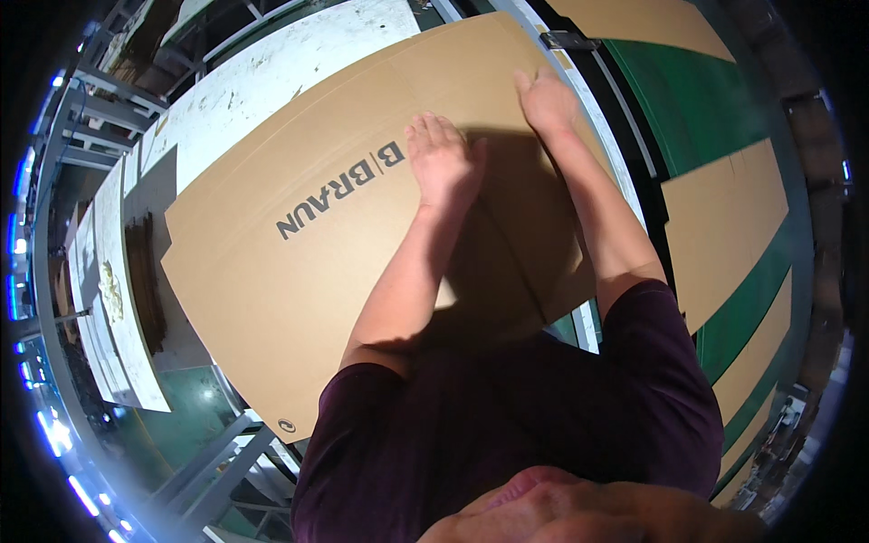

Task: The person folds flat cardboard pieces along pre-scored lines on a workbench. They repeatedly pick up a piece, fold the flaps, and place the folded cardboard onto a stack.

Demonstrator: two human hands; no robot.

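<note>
A large flat brown cardboard sheet point(299, 299) with dark printing and crease lines lies across a white-topped table in front of me. My left hand point(444, 163) rests on the middle of the sheet, palm down with its fingers stretched out. Farther right, my right hand point(549, 101) is at the sheet's right part, near its far right edge. Its fingers are bent and a little blurred, so whether they grip the cardboard does not show. Shadow from my arms and body falls over the near right part of the sheet.
Right of the table, a green conveyor belt point(665, 113) carries several cardboard sheets point(729, 231). A metal rail with a dark bracket point(570, 41) runs between table and belt. The white table top point(281, 68) shows beyond the sheet. At left stand another white panel point(109, 281) and grey metal frames point(204, 466).
</note>
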